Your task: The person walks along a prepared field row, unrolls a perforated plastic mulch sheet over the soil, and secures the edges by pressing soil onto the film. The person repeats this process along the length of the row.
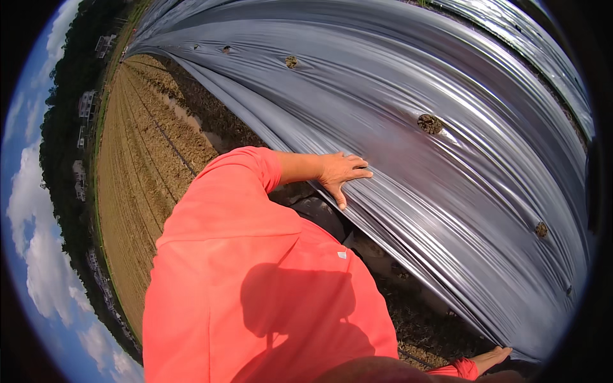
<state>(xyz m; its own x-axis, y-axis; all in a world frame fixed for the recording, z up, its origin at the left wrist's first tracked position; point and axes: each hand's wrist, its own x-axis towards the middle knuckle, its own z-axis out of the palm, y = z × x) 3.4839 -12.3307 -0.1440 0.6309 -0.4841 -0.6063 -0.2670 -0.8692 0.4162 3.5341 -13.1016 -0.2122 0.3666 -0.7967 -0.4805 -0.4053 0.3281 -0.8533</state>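
Observation:
Silver plastic mulch film (pixel 383 124) covers a raised bed, stretched in long creases, with several round holes showing soil. My left hand (pixel 342 173) rests on the film near its lower edge, fingers spread and thumb pointing down to that edge. Far down at the right, my right hand (pixel 495 358) touches the film's edge, where the creases draw together; its fingertips are hard to make out. One hole with soil (pixel 429 124) lies up and right of my left hand, another (pixel 541 230) farther down the bed.
A muddy furrow (pixel 421 297) runs along the film's near edge, beside my body in a coral shirt. Bare soil rows (pixel 129 143) with a thin dark line stretch to the left. Another film-covered bed (pixel 498 19) lies beyond. Trees and buildings stand far off.

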